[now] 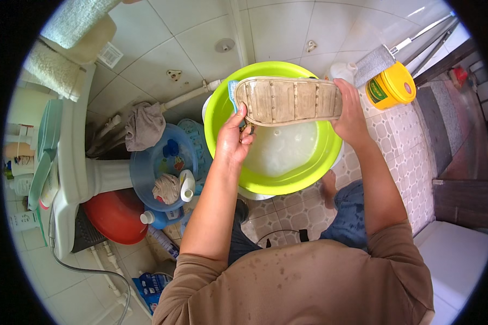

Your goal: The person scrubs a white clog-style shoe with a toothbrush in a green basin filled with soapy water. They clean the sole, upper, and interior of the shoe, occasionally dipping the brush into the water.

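Observation:
A wet slipper (290, 101) is held sole up and level over a lime-green basin (230, 172) of cloudy, sudsy water (287, 149). My right hand (349, 111) grips its right end, fingers on the far side. At the left end my left hand (237, 135) is closed, its thumb up against the slipper's edge. A narrow blue-and-white thing, seemingly a brush (232, 93), runs up from that thumb along the slipper's end. Most of it is hidden, so its kind is not certain. The sole is beige-brown, with grooves and dark marks.
At left stand a translucent blue basin (141, 176) with a cloth (168, 188), a white bottle (187, 187), a red basin (111, 216) and a white sink (70, 179). A grey rag (145, 125) hangs by a pipe. A yellow bucket (398, 86) stands right on the tiled floor (404, 143).

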`<state>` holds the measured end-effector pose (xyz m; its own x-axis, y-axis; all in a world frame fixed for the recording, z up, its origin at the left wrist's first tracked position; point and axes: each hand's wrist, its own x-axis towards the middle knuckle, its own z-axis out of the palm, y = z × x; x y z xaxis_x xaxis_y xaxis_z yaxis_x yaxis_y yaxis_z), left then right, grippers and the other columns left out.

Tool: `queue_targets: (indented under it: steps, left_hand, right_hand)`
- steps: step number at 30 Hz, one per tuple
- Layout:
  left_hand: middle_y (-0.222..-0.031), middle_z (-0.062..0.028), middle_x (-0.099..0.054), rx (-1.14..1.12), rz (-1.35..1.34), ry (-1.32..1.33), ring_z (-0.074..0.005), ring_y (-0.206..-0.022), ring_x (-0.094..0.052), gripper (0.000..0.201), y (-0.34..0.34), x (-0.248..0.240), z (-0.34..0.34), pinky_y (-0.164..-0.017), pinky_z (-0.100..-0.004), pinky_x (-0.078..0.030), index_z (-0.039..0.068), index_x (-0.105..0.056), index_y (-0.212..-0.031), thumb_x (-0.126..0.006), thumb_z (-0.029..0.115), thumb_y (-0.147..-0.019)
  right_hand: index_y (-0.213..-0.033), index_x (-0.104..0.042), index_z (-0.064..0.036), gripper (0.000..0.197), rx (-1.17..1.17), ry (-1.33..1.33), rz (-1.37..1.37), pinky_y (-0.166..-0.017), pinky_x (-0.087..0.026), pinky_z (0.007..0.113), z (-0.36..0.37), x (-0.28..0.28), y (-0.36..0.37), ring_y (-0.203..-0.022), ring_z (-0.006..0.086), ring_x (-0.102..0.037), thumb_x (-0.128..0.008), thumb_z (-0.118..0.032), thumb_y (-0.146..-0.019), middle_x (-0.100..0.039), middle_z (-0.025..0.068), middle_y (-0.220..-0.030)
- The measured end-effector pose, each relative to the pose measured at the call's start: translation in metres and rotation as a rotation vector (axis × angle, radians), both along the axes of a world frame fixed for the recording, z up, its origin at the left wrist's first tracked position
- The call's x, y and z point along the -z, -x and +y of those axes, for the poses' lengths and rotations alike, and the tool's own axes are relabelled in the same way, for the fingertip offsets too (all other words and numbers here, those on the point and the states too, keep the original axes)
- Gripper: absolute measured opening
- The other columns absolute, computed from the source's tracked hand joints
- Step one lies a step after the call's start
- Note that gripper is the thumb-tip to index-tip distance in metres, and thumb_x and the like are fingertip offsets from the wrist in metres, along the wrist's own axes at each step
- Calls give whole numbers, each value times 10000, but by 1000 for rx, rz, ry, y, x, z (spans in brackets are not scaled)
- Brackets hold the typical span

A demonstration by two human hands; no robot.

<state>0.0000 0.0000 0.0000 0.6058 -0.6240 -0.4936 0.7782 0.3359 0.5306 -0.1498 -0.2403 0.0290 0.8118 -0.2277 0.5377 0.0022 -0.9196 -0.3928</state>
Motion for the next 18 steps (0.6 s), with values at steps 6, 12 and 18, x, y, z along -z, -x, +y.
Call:
queue_targets:
  steps: [6,12,18]
  left_hand:
    - [-811,24,-554,1,17,-8,-45,-570,-446,248,-3,2,4,-372,-152,-252,112,-554,-986,-637,297,-844]
    - [-801,14,-556,-37,82,-6,-51,-536,-407,246,-2,9,0,-373,-158,-250,108,-540,-996,-623,290,-854]
    - [-734,5,-532,-53,98,-81,-62,-502,-377,230,0,7,-5,-375,-169,-245,104,-532,-979,-603,293,-867]
  right_hand:
    - [-1246,-382,-16,764,6,-24,8,-1025,-309,394,7,-2,0,-1188,345,-387,-596,85,-519,-435,168,-1243]
    - [-1249,-397,-20,788,-32,-38,58,-1024,-311,396,9,-13,3,-1187,348,-387,-628,44,-498,-440,169,-1241]
    - [-1253,-409,-23,767,-62,-2,67,-1021,-315,397,7,-15,6,-1164,349,-400,-627,8,-518,-443,170,-1233]
